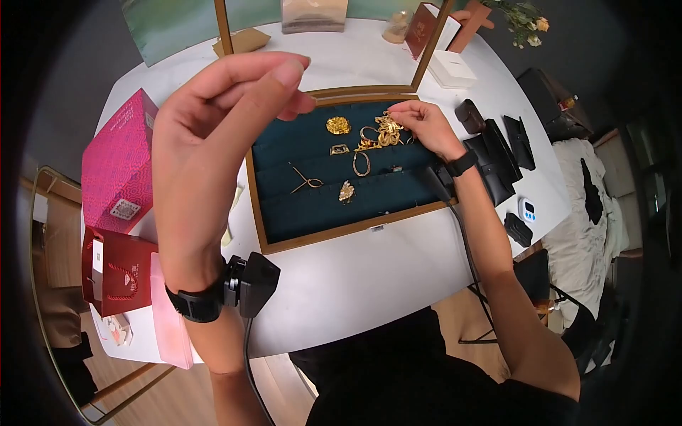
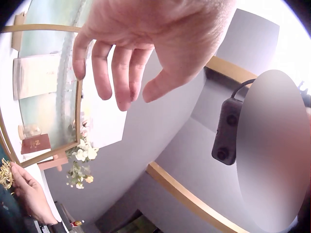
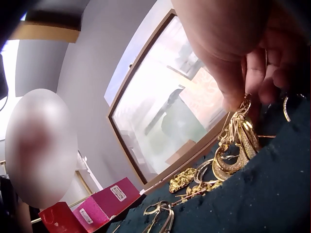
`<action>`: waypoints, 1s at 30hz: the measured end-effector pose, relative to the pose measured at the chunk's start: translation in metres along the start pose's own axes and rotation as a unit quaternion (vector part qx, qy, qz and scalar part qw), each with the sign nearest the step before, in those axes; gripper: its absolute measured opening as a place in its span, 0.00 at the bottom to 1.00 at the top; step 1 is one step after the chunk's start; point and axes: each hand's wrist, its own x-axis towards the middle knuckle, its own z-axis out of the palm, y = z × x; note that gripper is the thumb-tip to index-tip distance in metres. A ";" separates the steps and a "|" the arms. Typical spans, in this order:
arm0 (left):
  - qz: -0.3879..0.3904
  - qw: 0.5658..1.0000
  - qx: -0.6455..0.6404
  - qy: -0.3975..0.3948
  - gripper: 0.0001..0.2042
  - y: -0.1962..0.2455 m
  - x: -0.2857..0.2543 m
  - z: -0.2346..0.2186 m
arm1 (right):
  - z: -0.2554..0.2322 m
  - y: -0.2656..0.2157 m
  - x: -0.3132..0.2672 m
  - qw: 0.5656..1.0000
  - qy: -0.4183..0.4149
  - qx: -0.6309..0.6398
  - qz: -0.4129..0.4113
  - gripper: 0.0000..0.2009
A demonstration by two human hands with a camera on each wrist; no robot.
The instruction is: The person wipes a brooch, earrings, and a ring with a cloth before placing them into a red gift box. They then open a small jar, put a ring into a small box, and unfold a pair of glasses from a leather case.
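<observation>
My right hand (image 1: 426, 126) pinches the top of a bunch of gold jewelry (image 3: 238, 141) over the back right of a wooden-framed display case (image 1: 298, 247) lined with dark green cloth. In the right wrist view, textured gold loops and a fine chain hang below the fingertips. Raised at the left, in front of the case, my left hand (image 1: 206, 135) holds nothing; the left wrist view shows its fingers loosely bent and spread. On the cloth lie a gold chain heap (image 1: 338, 126), a square-faced watch (image 1: 339, 150), an oval bangle (image 1: 361, 165), a thin chain (image 1: 307, 182) and a leaf-like brooch (image 1: 346, 192).
The case's glass lid (image 3: 160, 107) stands raised at the back. Left of the case are a pink box (image 1: 117, 163) and a red gift bag (image 1: 117, 273). Black pouches (image 1: 494, 160) and a small white timer (image 1: 526, 209) lie on the right. Flowers (image 1: 529, 28) stand behind.
</observation>
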 end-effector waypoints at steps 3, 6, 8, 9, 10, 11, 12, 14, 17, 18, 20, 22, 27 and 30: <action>-0.016 1.000 0.013 -0.007 0.13 -0.002 0.001 -0.002 | 0.002 0.004 0.000 1.000 0.006 0.015 -0.023 0.10; -0.035 0.999 -0.002 -0.003 0.14 -0.006 0.002 -0.002 | 0.000 0.005 -0.004 0.998 0.019 -0.058 -0.028 0.10; -0.038 0.999 -0.021 0.005 0.14 -0.008 0.002 -0.002 | -0.002 0.004 -0.006 0.996 0.041 -0.072 -0.043 0.09; -0.036 0.999 -0.023 0.000 0.14 -0.008 0.002 -0.002 | -0.004 0.003 -0.006 0.992 0.061 -0.087 -0.061 0.09; -0.032 0.999 -0.024 -0.005 0.14 -0.008 0.003 -0.002 | -0.005 0.002 -0.006 0.992 0.063 -0.087 -0.060 0.09; -0.033 0.999 -0.024 -0.008 0.14 -0.008 0.004 0.000 | -0.005 0.001 -0.007 0.991 0.066 -0.091 -0.069 0.09; -0.030 0.999 -0.009 -0.003 0.14 -0.007 0.004 0.001 | -0.005 -0.001 -0.008 0.990 0.069 -0.094 -0.079 0.10; -0.029 1.000 0.007 0.002 0.14 -0.008 0.004 0.002 | -0.004 -0.008 -0.009 0.986 0.063 -0.113 -0.100 0.10; -0.005 1.000 0.010 -0.012 0.14 -0.011 0.004 0.003 | -0.002 -0.035 -0.014 0.972 0.054 -0.186 -0.130 0.09; -0.014 1.000 0.014 -0.003 0.13 -0.012 0.004 0.004 | -0.002 -0.045 -0.016 0.960 0.052 -0.239 -0.138 0.07; -0.024 1.000 0.019 0.003 0.12 -0.014 0.004 0.006 | -0.007 -0.052 -0.014 0.937 0.007 -0.297 -0.183 0.07; -0.022 0.999 0.026 -0.002 0.11 -0.015 0.003 0.006 | -0.008 -0.061 -0.015 0.900 -0.070 -0.370 -0.217 0.05; -0.027 0.998 0.051 -0.005 0.12 -0.017 0.004 0.010 | 0.002 -0.073 -0.017 0.868 -0.065 -0.448 -0.202 0.05; -0.036 0.996 0.077 -0.012 0.12 -0.021 0.005 0.012 | 0.017 -0.082 -0.018 0.854 -0.066 -0.473 -0.206 0.05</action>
